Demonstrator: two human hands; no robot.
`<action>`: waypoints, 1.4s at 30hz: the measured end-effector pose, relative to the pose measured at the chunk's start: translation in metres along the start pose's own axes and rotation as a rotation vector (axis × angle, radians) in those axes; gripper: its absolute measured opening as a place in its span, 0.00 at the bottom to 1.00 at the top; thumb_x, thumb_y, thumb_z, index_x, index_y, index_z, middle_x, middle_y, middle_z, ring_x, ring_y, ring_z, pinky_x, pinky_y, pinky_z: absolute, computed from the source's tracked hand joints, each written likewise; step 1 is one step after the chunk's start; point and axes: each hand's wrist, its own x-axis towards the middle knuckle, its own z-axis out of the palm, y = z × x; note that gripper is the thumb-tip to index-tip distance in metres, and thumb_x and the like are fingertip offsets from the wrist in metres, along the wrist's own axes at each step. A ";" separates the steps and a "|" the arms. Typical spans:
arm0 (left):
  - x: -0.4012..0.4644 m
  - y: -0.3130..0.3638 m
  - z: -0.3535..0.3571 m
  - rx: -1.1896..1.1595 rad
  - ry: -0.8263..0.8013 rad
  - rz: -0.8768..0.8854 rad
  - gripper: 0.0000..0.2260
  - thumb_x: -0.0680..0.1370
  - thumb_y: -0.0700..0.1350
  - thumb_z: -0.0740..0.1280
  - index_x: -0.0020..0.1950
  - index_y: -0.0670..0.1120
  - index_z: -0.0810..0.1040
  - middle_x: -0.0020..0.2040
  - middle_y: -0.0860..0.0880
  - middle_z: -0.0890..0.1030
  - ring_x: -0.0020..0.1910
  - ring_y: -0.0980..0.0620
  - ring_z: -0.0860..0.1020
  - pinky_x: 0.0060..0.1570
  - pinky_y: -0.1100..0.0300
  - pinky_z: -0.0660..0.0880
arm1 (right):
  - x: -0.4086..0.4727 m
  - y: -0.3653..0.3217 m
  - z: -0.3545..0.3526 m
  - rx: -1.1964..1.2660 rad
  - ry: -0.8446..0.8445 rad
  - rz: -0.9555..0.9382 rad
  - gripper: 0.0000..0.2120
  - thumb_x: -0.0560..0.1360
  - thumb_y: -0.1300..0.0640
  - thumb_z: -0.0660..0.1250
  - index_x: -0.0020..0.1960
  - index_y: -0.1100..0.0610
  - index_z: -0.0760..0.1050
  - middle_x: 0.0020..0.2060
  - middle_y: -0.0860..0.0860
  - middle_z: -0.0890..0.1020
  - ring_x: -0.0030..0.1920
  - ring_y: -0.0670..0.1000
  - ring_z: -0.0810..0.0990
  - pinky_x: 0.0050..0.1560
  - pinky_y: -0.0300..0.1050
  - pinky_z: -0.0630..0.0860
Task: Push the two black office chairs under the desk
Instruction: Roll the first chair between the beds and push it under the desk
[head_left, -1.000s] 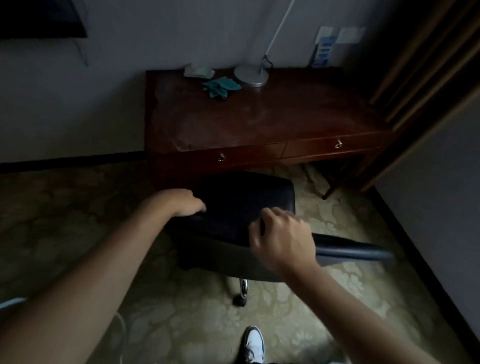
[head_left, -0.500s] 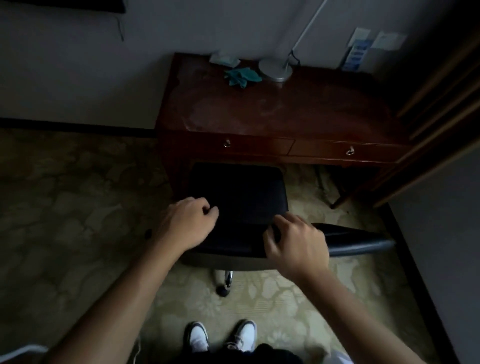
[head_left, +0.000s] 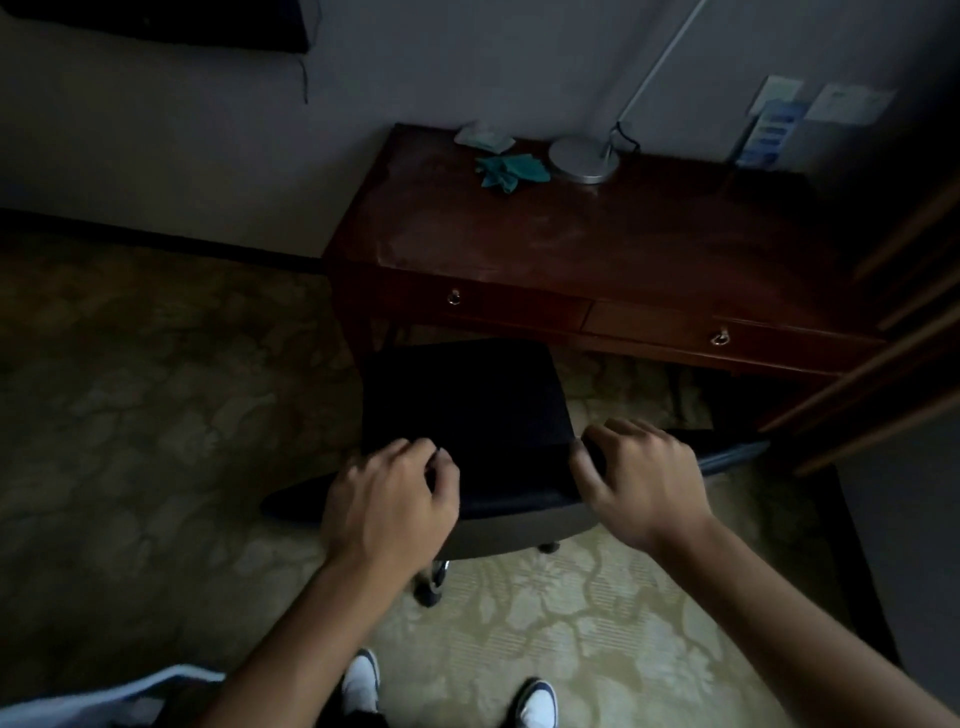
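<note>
In front of the desk (head_left: 597, 244), a black chair (head_left: 467, 410) stands on the patterned carpet (head_left: 156, 415), its seat reaching just to the desk's front edge on the left side, below the left drawer knob (head_left: 454, 298). The left hand (head_left: 389, 499) rests on top of the chair's backrest near its left end, fingers curled loosely over the top; whether they truly clamp it cannot be told. The right hand (head_left: 641, 483) sits on the backrest's right end, fingers bent down over the edge, thumb toward the seat. A caster (head_left: 434, 582) shows below the chair, between the hands and two white shoes (head_left: 361, 680) at the bottom of the view. On the desk, toward the wall, lie a pale packet (head_left: 483, 136), a teal cloth (head_left: 511, 170) and, just right of it, a round lamp base (head_left: 584, 158). The right drawer knob (head_left: 719, 339) hangs further right. Only one chair is in view.
</note>
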 end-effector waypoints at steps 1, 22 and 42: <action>0.003 0.004 0.002 0.000 0.008 -0.024 0.11 0.76 0.51 0.60 0.39 0.49 0.78 0.39 0.50 0.82 0.35 0.41 0.79 0.31 0.57 0.63 | 0.003 0.005 0.001 -0.001 0.015 -0.023 0.18 0.76 0.44 0.52 0.33 0.50 0.72 0.30 0.47 0.76 0.31 0.51 0.75 0.31 0.41 0.59; 0.157 0.036 0.027 -0.027 0.225 -0.125 0.17 0.74 0.51 0.56 0.26 0.48 0.63 0.22 0.53 0.68 0.21 0.49 0.68 0.23 0.62 0.57 | 0.150 0.071 0.038 0.130 0.354 -0.174 0.16 0.72 0.52 0.61 0.26 0.52 0.66 0.21 0.47 0.70 0.22 0.47 0.64 0.29 0.37 0.48; 0.401 -0.035 0.044 -0.083 0.291 -0.149 0.18 0.74 0.52 0.54 0.28 0.47 0.74 0.23 0.50 0.74 0.22 0.49 0.72 0.23 0.50 0.71 | 0.333 0.044 0.079 0.123 0.244 -0.080 0.19 0.75 0.45 0.57 0.33 0.56 0.73 0.28 0.53 0.75 0.29 0.55 0.73 0.31 0.47 0.68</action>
